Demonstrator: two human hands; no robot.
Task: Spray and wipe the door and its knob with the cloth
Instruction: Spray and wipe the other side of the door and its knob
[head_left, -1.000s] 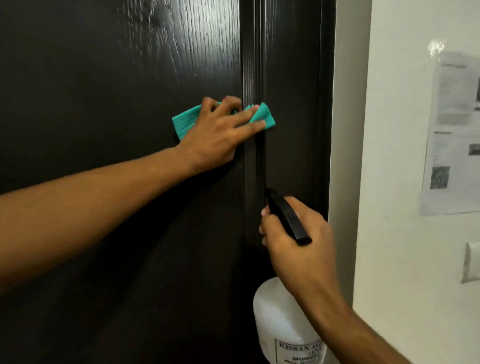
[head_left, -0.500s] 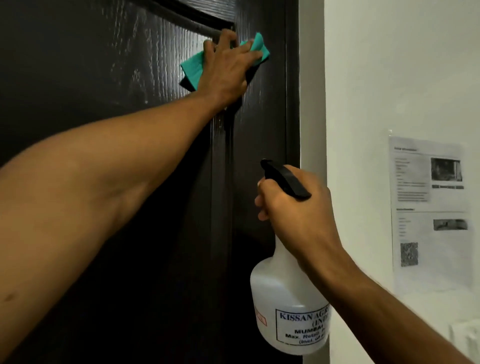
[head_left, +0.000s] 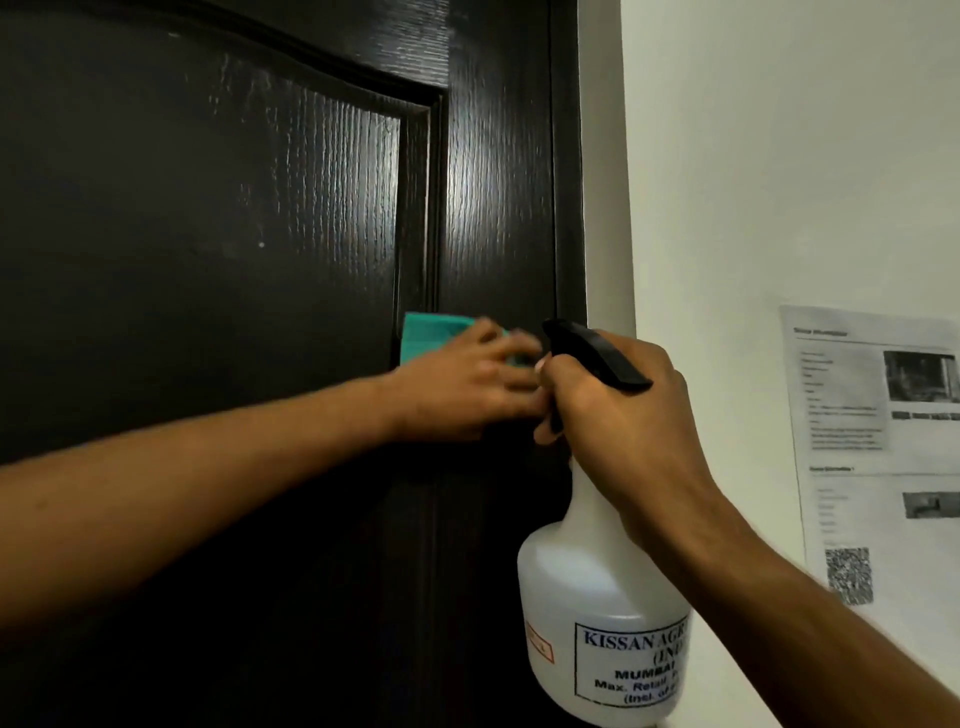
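Note:
The dark wood-grain door (head_left: 260, 234) fills the left and middle of the view, its raised panel edge running down the centre. My left hand (head_left: 467, 387) presses a teal cloth (head_left: 426, 335) flat against the door's right stile; the hand is blurred by motion. Just to its right, my right hand (head_left: 618, 415) grips the black trigger head of a white spray bottle (head_left: 597, 613), held upright in front of the door's edge. Wet streaks shine on the door above the cloth. No knob is in view.
A dark door frame (head_left: 569, 156) borders the door on the right. Beyond it is a white wall (head_left: 779, 156) with a printed paper notice (head_left: 878, 441) bearing a QR code.
My left hand has slid the cloth down the door's right side from the panel's top corner to the height of the spray bottle. The right hand holds the bottle much as before.

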